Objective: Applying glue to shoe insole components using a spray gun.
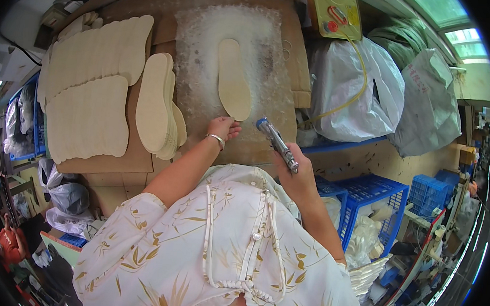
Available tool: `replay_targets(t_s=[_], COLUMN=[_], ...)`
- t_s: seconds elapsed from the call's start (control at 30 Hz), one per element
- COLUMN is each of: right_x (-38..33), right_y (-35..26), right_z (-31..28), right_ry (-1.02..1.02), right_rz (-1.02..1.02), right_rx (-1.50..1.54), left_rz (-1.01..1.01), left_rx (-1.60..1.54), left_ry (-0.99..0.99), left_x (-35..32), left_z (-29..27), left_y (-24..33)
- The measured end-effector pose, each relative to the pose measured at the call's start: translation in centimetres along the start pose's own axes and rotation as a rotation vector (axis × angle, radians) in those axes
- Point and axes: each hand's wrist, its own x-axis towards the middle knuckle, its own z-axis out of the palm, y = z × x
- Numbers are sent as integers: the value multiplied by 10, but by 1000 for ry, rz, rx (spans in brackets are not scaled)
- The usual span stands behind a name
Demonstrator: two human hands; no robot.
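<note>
A single cream insole [233, 80] lies on a board whitened with residue, its heel toward me. At that heel my left hand [224, 128], with a bracelet on the wrist, has its fingers curled closed against the edge, seeming to pinch it. My right hand [296, 170] is wrapped round a metal spray gun [280, 144] with a blue tip, pointing toward the board just right of the heel. Left of the board stands a loose pile of insoles [155, 103]. Further left, more insoles [92, 83] lie in overlapping rows on cardboard.
A yellow canister [337, 13] stands at the back right, with a yellow hose [360, 87] running down from it. White and grey plastic bags [356, 93] sit beside the bench. Blue crates [376, 203] stand at lower right. Another person [12, 241] is at far lower left.
</note>
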Motion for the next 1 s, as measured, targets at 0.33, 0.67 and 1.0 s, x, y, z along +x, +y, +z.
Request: replay_targets(t_s=[0.33, 0.67, 1.0], right_x=[-7, -14, -18], right_y=[4, 3, 5], right_z=[3, 7, 10], right_ry=[10, 40, 61], right_rz=[19, 21, 60], right_rx=[41, 46, 84], left_rz=[4, -1, -9], left_rx=[-2, -2, -7], left_ry=[0, -1, -14], left_x=[0, -3, -4], left_z=[1, 1, 0], left_y=[0, 0, 0])
